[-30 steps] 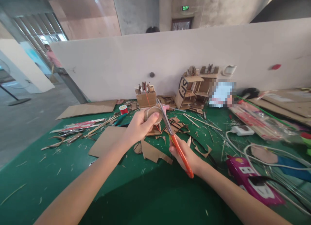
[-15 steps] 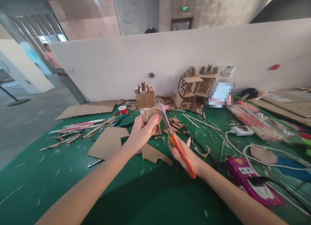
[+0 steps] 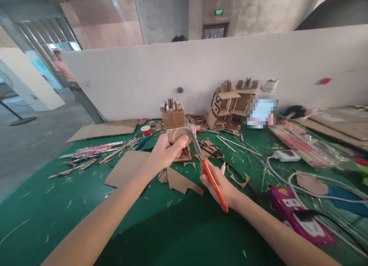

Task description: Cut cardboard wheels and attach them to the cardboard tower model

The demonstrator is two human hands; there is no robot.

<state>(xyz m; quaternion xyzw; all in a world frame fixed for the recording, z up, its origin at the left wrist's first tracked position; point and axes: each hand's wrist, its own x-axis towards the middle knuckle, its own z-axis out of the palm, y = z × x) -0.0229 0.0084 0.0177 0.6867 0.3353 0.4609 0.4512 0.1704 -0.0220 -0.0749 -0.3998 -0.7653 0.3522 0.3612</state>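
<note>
My left hand (image 3: 164, 154) pinches a rounded piece of brown cardboard (image 3: 176, 134), thumb on its face and fingers behind it. Orange-handled scissors (image 3: 212, 181) are in my right hand (image 3: 220, 178), their blades pointing up and away along the right edge of that piece. Whether the blades bite into the cardboard I cannot tell. Just behind stands a small cardboard box (image 3: 169, 120) with upright parts on top and an orange-red string down its front. Below my hands lies an angular cardboard offcut (image 3: 179, 181) on the green tabletop (image 3: 172, 231).
A flat cardboard sheet (image 3: 126, 164) and a red thread spool (image 3: 146, 131) lie on the left. Behind to the right stands a cardboard shelf model (image 3: 221, 110) near a lit screen (image 3: 261, 112). A purple power strip (image 3: 301, 216) with cables sits near my right forearm.
The cardboard piece has turned slightly in my left hand. The scissor handles have shifted a little left and down, with the blades still beside the piece.
</note>
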